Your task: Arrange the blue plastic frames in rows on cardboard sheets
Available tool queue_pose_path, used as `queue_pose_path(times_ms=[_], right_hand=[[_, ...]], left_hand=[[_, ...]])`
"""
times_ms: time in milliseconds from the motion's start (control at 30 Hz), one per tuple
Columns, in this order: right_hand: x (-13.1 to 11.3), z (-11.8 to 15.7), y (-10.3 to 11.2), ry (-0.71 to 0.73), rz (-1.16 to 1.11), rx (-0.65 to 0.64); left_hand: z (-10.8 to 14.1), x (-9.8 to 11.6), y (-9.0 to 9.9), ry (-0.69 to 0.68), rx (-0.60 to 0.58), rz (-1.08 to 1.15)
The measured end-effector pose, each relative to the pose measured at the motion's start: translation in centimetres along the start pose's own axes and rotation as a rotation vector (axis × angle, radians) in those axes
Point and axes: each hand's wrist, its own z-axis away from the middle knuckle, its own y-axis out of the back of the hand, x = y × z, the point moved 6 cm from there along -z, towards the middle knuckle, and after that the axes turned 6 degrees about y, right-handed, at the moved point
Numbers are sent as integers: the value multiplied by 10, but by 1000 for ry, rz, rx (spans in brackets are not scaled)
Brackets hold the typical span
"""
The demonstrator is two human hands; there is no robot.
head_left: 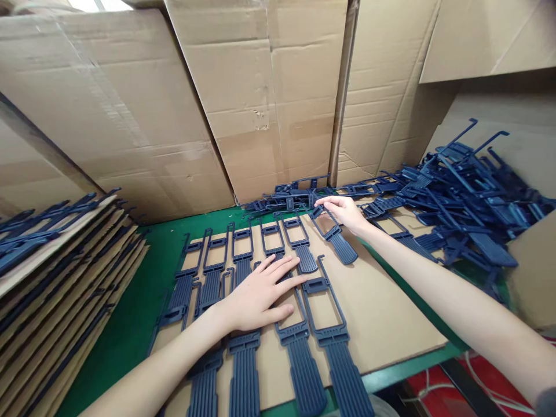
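Two rows of dark blue plastic frames (332, 313), each with a ribbed paddle end and hooked arms, lie on a flat cardboard sheet (386, 324). My left hand (263, 292) rests palm down over the middle of the rows, fingers spread, touching some of the frames. At the far right end of the back row, my right hand (341, 211) pinches the upper part of one plastic frame (343, 248). That frame's ribbed end points toward me, over the cardboard. Parts of the frames under my left hand are hidden.
A tangled heap of the same plastic parts (460, 191) lies at the right, with more along the back. On the left stands a stack of cardboard sheets (73, 301) layered with parts. Large cardboard boxes (269, 92) wall off the back of the green table (117, 324).
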Motion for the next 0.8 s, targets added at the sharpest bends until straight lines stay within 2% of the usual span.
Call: queue_pose_path(times_ms=[67,267,333,500,800], right_hand=[[0,1,1,19,151,-29],[-6,8,-4,196,878,-167],[-8,11,-8,260,1013,-190],[-10,16,-20,369,1046,-293],[2,13,-21,360,1021,-315]], left_hand=[[0,0,0,2,1,-9],[0,2,1,-7,9,-26],[0,2,1,-7,6,-31],[0,1,1,-16,18,-31],[0,2,1,-12,14,-38]])
